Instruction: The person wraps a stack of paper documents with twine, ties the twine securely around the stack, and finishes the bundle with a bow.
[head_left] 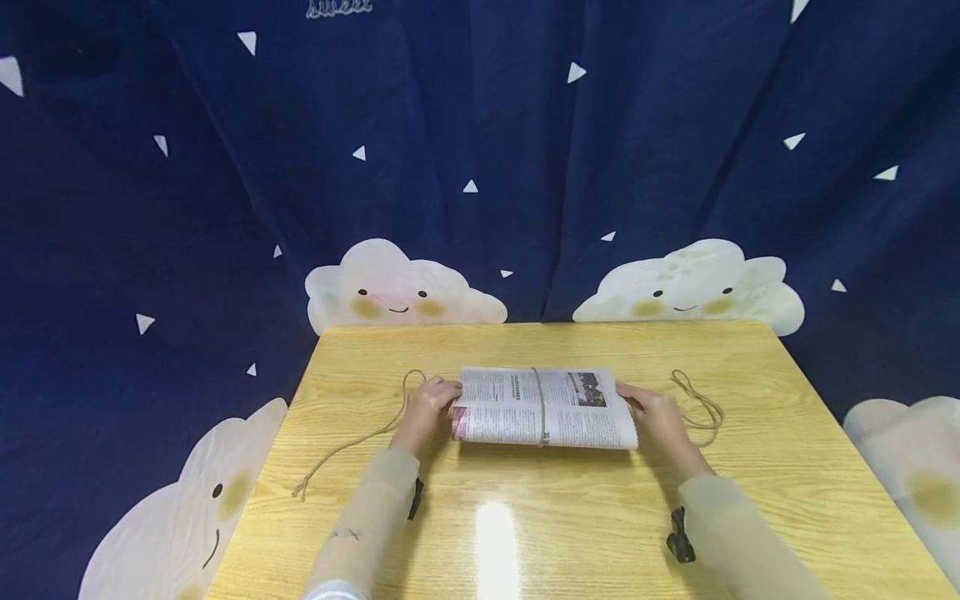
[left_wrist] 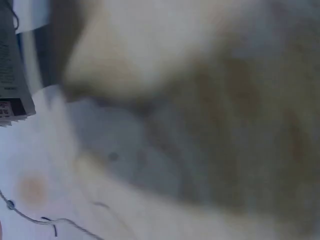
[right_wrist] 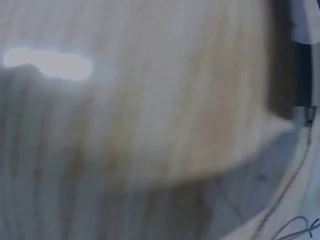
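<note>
We have a folded grey-white newspaper bundle (head_left: 502, 408), with a thin tan string (head_left: 541, 408) across its middle, towards the far edge of the pale wood-grain tabletop (head_left: 570, 517), roughly midway between the left and right edges. The left hand (head_left: 424, 410) grips the bundle's left end, the right hand (head_left: 654, 414) its right end; the fingers of both seem to pinch the paper at its short sides, though we cannot tell where the left thumb lies, and the wrist views are too blurred to help. A shadow beneath the near side suggests to us that this side is lifted off the tabletop.

The step in hand, as we judge it, is handling the bundle by both ends with the string in place — and the next move calls for both hands to work evenly, so the string does not slip and the pages do not fan out.

A loose length of tan twine (head_left: 367, 437) runs from beside the left hand towards the left edge; whether it touches the hand, we cannot tell. A second, looped tan twine (head_left: 702, 400) lies on the right hand's outer side, towards the right edge. Both could snag if the bundle were slid sideways — otherwise we see little in the way. Beyond the far edge hangs a dark-blue cloth with white triangles and smiling clouds (head_left: 517, 167)
</note>
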